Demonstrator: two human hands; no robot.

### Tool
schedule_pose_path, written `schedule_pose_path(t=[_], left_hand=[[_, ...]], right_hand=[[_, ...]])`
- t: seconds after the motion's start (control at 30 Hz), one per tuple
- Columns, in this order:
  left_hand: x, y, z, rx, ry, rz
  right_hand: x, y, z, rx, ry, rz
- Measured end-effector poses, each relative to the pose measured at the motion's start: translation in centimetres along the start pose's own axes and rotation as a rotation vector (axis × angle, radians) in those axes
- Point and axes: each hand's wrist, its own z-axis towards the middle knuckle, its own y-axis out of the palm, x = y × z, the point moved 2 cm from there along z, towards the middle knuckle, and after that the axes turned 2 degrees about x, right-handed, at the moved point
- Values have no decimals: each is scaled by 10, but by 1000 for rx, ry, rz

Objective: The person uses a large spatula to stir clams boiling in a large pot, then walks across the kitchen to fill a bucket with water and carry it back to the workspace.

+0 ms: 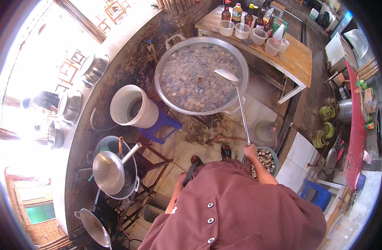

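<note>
My right hand [250,150] grips the end of a long metal ladle [237,98]. Its bowl hangs just above the dark stew in a very wide metal pot [162,71]. A round basin of pale shells [269,159] sits on the floor just right of that hand. My left hand [181,180] hangs by my side near a dark strap, mostly hidden by my maroon shirt; I cannot see whether it holds anything.
A white bucket [131,106] stands on a blue stool [164,125] left of the pot. A strainer ladle [109,168] rests over a metal pot at the lower left. A wooden table [297,58] holds tubs and bottles. A gas cylinder [266,130] stands near my feet.
</note>
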Motion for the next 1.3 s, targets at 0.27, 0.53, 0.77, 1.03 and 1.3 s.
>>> schedule_pose_path(t=[0.27,0.53,0.77,1.03,1.3], left_hand=[[49,0,-48,-65,374,504],[77,10,-84,-28,72,280],[44,-14,-73,-4,-51,-110],[-11,-36,-81,122,-149,-409],[-97,-20,-99,30,61,-105]], right_hand=[[-31,-28,-20,85,-87,120],[-140,-141,-1,307,-530,98],[-325,-294,67,553,-775,-557],[-508,-274,77,290,-675,-1538],[-548,-226,138,-113,16,-1628]])
